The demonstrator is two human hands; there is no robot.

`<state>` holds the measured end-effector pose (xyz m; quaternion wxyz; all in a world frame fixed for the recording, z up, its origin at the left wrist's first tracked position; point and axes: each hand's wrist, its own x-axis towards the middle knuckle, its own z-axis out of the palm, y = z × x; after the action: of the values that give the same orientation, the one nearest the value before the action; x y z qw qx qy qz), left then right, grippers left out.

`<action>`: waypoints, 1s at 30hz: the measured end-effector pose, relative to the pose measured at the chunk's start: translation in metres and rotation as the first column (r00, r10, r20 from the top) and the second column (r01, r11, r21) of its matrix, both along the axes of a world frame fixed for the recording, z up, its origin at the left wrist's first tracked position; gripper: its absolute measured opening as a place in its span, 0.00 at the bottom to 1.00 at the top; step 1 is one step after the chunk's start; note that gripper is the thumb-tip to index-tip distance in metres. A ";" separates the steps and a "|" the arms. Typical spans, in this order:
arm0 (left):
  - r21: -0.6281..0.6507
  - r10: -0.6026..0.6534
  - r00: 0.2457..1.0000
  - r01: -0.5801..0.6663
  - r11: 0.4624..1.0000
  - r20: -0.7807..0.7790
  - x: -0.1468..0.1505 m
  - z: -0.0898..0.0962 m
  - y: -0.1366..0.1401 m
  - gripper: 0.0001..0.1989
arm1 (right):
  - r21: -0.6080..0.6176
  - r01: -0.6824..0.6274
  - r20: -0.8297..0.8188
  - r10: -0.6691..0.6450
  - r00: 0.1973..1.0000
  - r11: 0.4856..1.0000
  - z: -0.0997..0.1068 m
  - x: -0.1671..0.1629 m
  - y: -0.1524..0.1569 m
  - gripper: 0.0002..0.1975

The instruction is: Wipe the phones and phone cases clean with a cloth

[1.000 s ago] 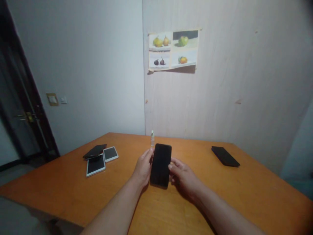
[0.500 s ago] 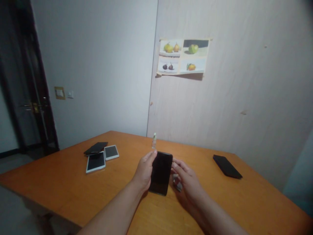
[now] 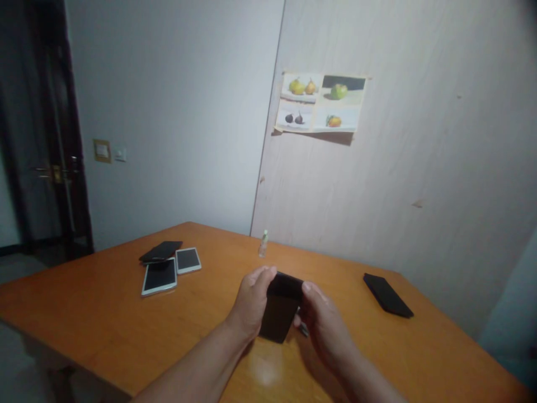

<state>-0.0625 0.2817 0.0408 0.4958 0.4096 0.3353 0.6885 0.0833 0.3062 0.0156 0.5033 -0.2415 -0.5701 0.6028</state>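
A black tablet (image 3: 280, 313) with a dark screen is held up over the near middle of the table, tilted. My left hand (image 3: 250, 299) grips its left edge, thumb at the upper corner. On the other side my right hand (image 3: 325, 313) grips the upper right corner, thumb on the front edge. Behind the right fingers shows part of a small dark object (image 3: 304, 330), mostly hidden, so its kind I cannot make out.
On the left of the wooden table (image 3: 201, 319) lie two white-framed tablets (image 3: 160, 276) and a black case (image 3: 161, 252), which overlaps the nearer one. A small clear bottle (image 3: 263, 244) stands at the back. Far right lies a black flat case (image 3: 386, 295).
The black tablet has tilted, its top edge lower and its screen more foreshortened. My right hand has moved from beside the right edge up onto the upper right corner. The view has shifted slightly.
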 end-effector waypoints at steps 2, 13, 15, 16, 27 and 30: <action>-0.031 -0.050 0.998 0.052 0.998 0.046 0.001 0.001 -0.002 0.18 | 0.007 0.004 -0.002 -0.004 1.000 1.000 0.000 -0.001 -0.001 0.18; -0.013 -0.025 0.994 0.027 1.000 0.108 -0.002 0.000 0.000 0.17 | -0.012 -0.027 -0.049 0.027 0.998 1.000 -0.002 -0.004 -0.005 0.18; -0.006 -0.009 0.996 0.010 1.000 0.093 -0.003 0.001 0.000 0.17 | -0.017 -0.027 -0.048 0.027 0.998 0.999 -0.002 -0.003 -0.005 0.18; -0.004 -0.003 0.996 0.003 1.000 0.088 -0.003 0.001 0.000 0.17 | -0.022 -0.027 -0.041 0.027 0.999 0.999 -0.002 -0.003 -0.005 0.18; -0.026 -0.011 0.999 0.012 1.000 0.048 -0.002 -0.001 -0.001 0.18 | -0.075 -0.047 -0.002 0.047 0.999 0.996 0.002 -0.004 -0.008 0.24; 0.005 -0.028 0.999 0.028 1.000 0.015 -0.001 -0.001 -0.003 0.18 | -0.070 -0.031 0.009 0.031 0.999 0.997 0.001 -0.001 -0.004 0.23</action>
<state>-0.0638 0.2786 0.0397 0.5072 0.4102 0.3239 0.6853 0.0818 0.3024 0.0161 0.4825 -0.2530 -0.5548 0.6288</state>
